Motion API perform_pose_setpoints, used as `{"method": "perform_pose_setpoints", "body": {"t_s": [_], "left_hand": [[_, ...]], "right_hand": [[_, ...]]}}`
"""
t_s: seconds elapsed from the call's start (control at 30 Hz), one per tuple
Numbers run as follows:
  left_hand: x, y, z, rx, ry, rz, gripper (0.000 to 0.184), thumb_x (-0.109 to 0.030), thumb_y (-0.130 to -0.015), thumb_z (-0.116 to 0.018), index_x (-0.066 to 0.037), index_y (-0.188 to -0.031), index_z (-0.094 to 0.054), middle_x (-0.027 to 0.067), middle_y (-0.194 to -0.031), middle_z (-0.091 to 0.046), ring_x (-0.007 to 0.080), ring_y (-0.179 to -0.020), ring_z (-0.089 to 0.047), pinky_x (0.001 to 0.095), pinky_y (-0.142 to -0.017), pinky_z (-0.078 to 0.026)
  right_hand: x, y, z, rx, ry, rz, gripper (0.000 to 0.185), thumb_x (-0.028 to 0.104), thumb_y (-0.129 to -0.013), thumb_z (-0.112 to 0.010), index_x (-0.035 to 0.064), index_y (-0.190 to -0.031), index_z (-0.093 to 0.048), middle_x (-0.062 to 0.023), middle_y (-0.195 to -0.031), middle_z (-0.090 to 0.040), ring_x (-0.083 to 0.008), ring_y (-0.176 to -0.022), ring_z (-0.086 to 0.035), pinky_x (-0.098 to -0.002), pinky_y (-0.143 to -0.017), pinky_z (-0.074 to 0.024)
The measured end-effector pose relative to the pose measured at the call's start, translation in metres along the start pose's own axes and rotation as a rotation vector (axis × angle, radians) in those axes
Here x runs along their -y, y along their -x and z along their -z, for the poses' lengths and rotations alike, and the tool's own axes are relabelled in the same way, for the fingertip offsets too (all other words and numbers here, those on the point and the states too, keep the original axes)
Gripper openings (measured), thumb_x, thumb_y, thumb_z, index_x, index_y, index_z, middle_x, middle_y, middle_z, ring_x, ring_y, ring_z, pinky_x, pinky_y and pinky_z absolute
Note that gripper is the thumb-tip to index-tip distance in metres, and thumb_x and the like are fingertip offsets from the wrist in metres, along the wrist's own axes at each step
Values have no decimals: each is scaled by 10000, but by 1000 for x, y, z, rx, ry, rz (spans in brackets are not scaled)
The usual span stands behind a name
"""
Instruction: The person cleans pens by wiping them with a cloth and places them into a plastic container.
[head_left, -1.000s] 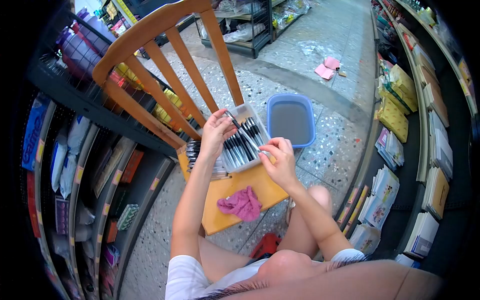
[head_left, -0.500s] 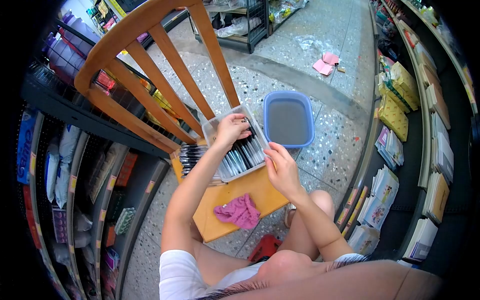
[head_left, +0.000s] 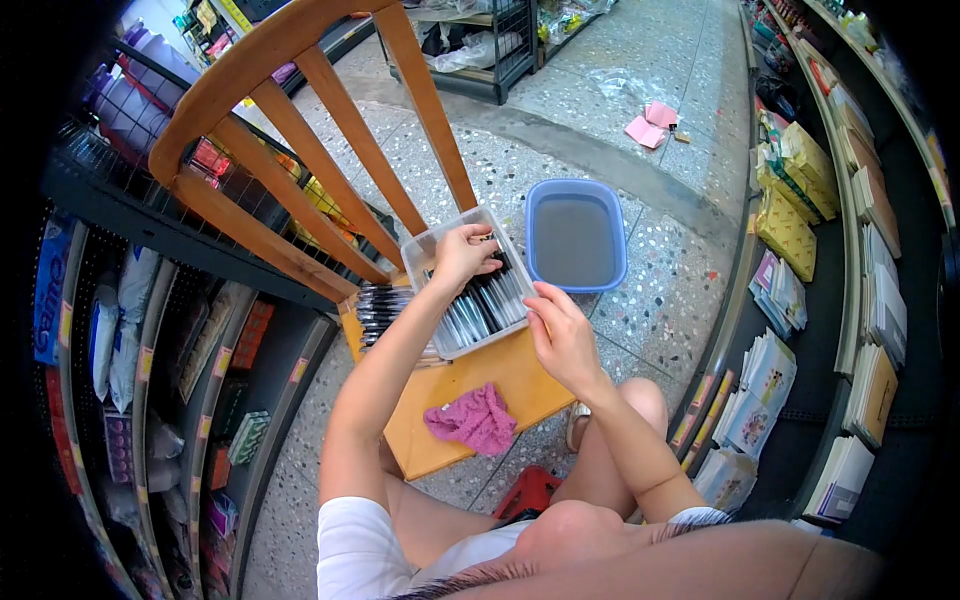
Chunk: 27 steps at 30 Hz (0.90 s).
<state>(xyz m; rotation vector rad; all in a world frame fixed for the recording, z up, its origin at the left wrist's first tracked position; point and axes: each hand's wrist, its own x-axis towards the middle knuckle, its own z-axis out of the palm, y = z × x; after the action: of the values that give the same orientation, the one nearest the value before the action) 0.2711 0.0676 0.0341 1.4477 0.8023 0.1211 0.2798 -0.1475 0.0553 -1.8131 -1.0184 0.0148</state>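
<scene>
A clear plastic box [head_left: 418,254] stands on the seat of a wooden chair [head_left: 400,435], tilted in view. Slim dark-and-clear items [head_left: 480,312] stand packed in a row inside it. My left hand [head_left: 464,258] reaches into the box with its fingers curled among the items at the far end; what they pinch is hidden. My right hand [head_left: 562,330] grips the box's right rim, thumb and fingers closed near the corner. Left of the box, more such slim items [head_left: 382,315] lie stacked on the seat. A crumpled pink cloth [head_left: 472,420] lies at the seat's front.
A blue basin [head_left: 620,255] with greyish water stands on the speckled floor beyond the box. Shelves with packets [head_left: 125,330] line the left, and shelves with paper goods [head_left: 760,395] the right. Pink papers [head_left: 652,125] lie on the floor. A red object [head_left: 530,492] is below me.
My left hand stays in the box with a slight shift of its fingers among the items. The view has moved a little; the right hand keeps its place at the rim.
</scene>
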Motion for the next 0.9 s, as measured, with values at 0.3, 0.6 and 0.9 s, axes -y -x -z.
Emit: {"method": "perform_pose_setpoints", "body": {"t_s": [0.3,0.6,0.9], "left_hand": [[-32,130,57,-147,125,-215,313,-205,-914,-533,-8,-1156,-538,45,-850,-595,129,-733,-635,196,-599,-489],[133,185,119,-464,-138,-164,194,-179,-878,-574,-55,-1012,-638,17,-700,-605,96,-593,-575,226,-529,-439],[155,194,86,-565,-748,-327,219,-124,-832,-543,-72,-1025,-633,194,-866,-641,367,-779,-616,424,-699,-489]], "right_hand": [[29,-5,-6,-102,-58,315,145,48,-752,-632,1,-888,-615,-139,-963,-590,-306,-871,-585,-365,-735,-480],[53,59,-67,712,-93,660,182,233,-760,-644,68,-835,-629,-61,-747,-553,-228,-739,-574,-329,-630,-476],[46,80,-93,721,203,543,180,245,-735,-643,69,-773,-626,-88,-826,-574,-272,-836,-576,-397,-755,-449]]}}
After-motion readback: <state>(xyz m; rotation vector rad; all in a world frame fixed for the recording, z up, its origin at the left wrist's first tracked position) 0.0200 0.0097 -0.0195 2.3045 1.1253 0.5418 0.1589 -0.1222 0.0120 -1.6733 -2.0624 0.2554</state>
